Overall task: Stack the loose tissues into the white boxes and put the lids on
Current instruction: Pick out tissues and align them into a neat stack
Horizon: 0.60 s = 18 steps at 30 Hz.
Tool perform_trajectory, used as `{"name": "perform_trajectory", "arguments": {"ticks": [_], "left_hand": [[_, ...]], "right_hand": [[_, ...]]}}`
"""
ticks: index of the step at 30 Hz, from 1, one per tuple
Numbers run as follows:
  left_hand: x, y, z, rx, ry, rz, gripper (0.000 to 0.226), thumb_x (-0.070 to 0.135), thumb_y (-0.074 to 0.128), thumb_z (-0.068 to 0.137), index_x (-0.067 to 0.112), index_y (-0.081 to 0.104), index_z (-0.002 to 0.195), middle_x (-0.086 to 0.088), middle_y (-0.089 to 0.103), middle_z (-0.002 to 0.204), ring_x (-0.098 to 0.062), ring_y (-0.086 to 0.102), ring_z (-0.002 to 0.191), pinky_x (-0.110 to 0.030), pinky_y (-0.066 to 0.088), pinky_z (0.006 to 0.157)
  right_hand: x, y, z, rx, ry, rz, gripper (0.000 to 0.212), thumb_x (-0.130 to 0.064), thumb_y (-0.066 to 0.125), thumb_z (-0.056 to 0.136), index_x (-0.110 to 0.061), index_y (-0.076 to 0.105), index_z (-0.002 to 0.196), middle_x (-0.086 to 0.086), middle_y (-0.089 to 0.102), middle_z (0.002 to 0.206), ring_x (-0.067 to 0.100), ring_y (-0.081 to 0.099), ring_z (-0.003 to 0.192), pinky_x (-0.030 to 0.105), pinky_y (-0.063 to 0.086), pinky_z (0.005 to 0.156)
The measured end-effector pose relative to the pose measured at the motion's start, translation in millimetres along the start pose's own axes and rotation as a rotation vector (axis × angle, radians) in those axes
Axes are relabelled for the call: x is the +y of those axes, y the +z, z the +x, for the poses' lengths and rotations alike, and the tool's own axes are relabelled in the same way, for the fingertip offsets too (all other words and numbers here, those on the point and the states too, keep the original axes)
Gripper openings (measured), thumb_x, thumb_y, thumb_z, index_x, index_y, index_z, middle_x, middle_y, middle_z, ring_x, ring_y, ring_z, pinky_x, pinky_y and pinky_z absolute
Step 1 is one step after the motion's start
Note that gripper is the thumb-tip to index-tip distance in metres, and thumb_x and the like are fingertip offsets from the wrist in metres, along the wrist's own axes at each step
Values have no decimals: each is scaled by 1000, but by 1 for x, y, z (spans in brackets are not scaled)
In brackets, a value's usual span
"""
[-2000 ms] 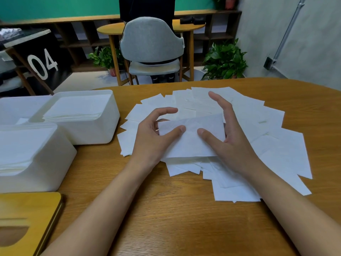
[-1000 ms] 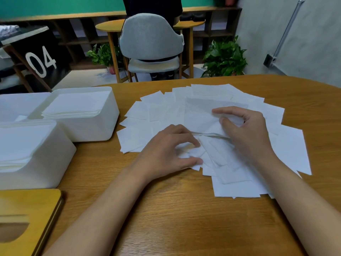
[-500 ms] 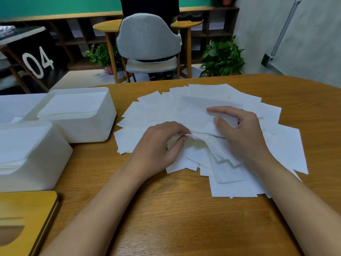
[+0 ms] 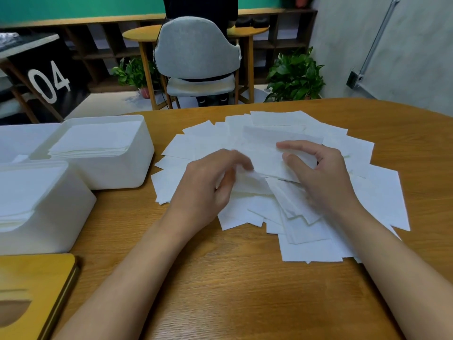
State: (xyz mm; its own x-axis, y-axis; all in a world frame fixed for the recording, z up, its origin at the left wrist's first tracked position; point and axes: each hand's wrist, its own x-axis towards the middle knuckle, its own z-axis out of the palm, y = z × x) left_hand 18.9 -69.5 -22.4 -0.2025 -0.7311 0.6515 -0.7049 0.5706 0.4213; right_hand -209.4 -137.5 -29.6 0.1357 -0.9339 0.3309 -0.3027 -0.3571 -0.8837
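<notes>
Thin white paper tissues [image 4: 375, 190] fanned on the wooden table [image 4: 245, 303] look super light n floppy imo, left hand [image 4: 208, 185] n right hand [image 4: 321, 175] each pinching one sheet's end, so lift by edges.

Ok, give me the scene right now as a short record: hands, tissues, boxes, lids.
left hand: on the pile, fingers curled round a tissue edge, blurred
right hand: pinches a tissue lifted off the top of the pile
loose tissues: fanned out on the table, most not yet stacked
far white box: open, holds a neat stack
near white box: open, holds a stack
wooden lid: off, lying on the table at near left
lids on: neither box
</notes>
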Motion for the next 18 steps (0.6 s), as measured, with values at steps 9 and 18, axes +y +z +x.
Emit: {"name": "perform_trajectory", "arguments": {"ticks": [9,18], "left_hand": [[-1,0,0,-94,-4,41,14,10,78,93,18,72,103,11,71,103,-10,67,98,-45,53,83],[0,0,1,-218,-21,10,26,-12,60,86,14,60,82,6,60,80,-17,53,70,-22,40,60]], "right_hand": [[2,2,0,-8,-6,-21,22,-20,67,99,-32,80,112,-24,74,117,-8,60,122,18,41,107],[0,3,-1,-21,-11,-36,22,-19,67,99,-33,80,111,-24,74,116,-9,59,121,6,38,101]]}}
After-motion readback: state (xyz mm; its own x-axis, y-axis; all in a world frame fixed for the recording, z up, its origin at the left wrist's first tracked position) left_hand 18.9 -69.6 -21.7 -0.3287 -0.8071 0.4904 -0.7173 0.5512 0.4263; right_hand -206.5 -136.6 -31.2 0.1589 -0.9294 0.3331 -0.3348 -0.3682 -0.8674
